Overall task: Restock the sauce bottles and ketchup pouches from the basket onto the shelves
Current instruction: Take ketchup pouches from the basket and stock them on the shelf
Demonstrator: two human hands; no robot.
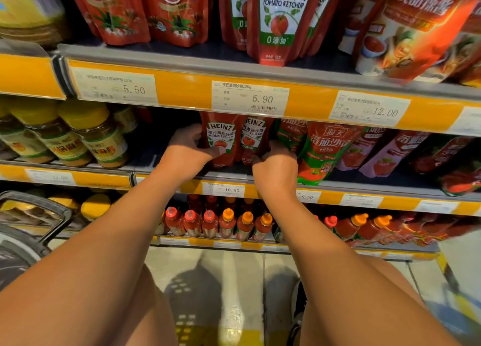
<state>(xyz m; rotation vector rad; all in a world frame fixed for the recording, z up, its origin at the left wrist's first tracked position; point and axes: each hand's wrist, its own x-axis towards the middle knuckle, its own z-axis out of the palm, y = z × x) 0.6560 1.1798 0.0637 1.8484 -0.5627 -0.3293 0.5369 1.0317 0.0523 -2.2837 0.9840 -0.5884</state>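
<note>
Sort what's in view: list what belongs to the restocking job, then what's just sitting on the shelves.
In the job:
- left Heinz pouch, gripped by the left hand
- right Heinz pouch, held by the right hand
- middle shelf they stand on
- basket, lower left

Just there:
- yellow-capped jars
- green-and-red pouch
- sauce bottles on the lower shelf
- price tag 5.90

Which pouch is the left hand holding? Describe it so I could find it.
Find the middle shelf, under the 5.90 tag. The left hand grips the left Heinz pouch; its full HEINZ label shows, unlike its twin.
</note>
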